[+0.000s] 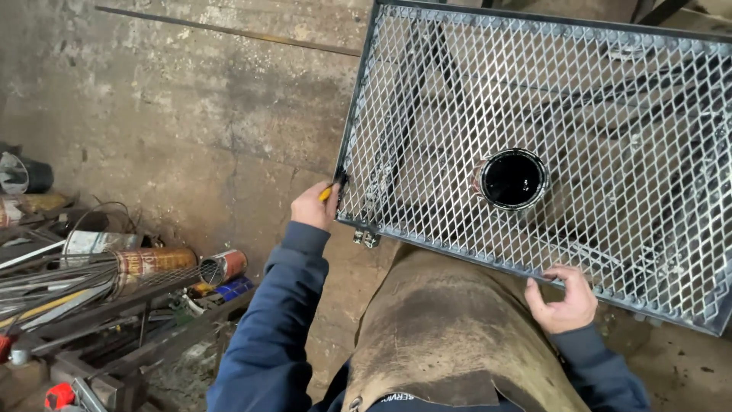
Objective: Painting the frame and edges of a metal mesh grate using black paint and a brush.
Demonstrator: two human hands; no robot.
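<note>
A metal frame filled with expanded mesh [610, 221] lies flat in front of me, its bars dark with wet paint. On the mesh stands an open can of black paint [512, 180]. My left hand [314, 206] is closed on a paintbrush with a yellow handle [332, 188], its dark bristles against the frame's left bar. My right hand [563, 299] rests on the frame's near bar, fingers curled over the edge. A brown leather apron [450, 336] covers my front.
A low rack at the left holds rusty cans [156, 263], metal rods [46, 286] and scrap. A dark bucket [27, 175] sits at the far left. The concrete floor [191, 114] is stained, with a thin rod [229, 32] lying across it at the top.
</note>
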